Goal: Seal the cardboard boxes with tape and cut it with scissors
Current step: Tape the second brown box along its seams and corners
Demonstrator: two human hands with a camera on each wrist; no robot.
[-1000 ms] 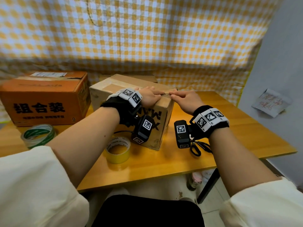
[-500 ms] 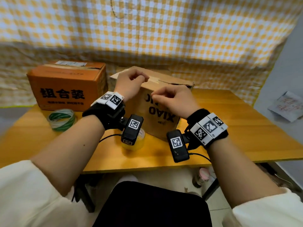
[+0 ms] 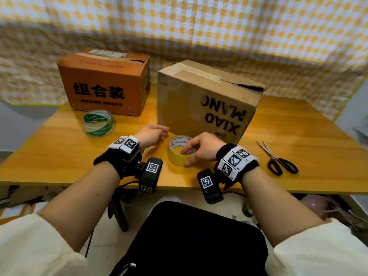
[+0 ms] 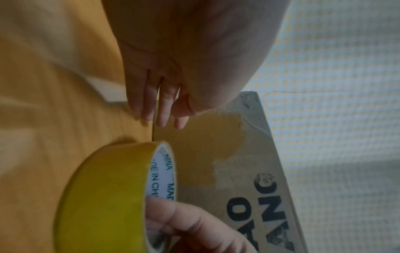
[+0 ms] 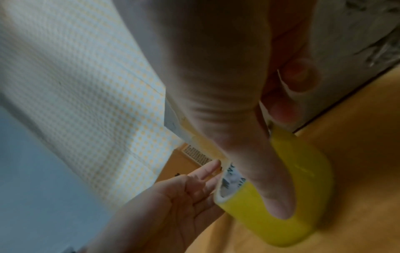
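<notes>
Gripping the yellow tape roll (image 3: 177, 154) from above, the right hand (image 3: 201, 148) has its thumb down the near outer side and its fingers curled over the rim into the white core. The roll lies flat on the wooden table (image 3: 298, 156), just in front of the brown box (image 3: 205, 100), at its near face. That box stands near the middle of the table with a strip of tape along its top and black letters upside down on the side facing the person. The left hand (image 3: 151, 134) is just left of the roll, fingers relaxed and nearly straight, holding nothing; its fingertips reach toward the box's lower left corner, though contact cannot be told. An orange box (image 3: 103, 84) sits far left, and a green-and-white tape roll (image 3: 98, 122) lies in front of it. Black-handled scissors (image 3: 278, 160) lie on the right of the table, well apart from both hands.
</notes>
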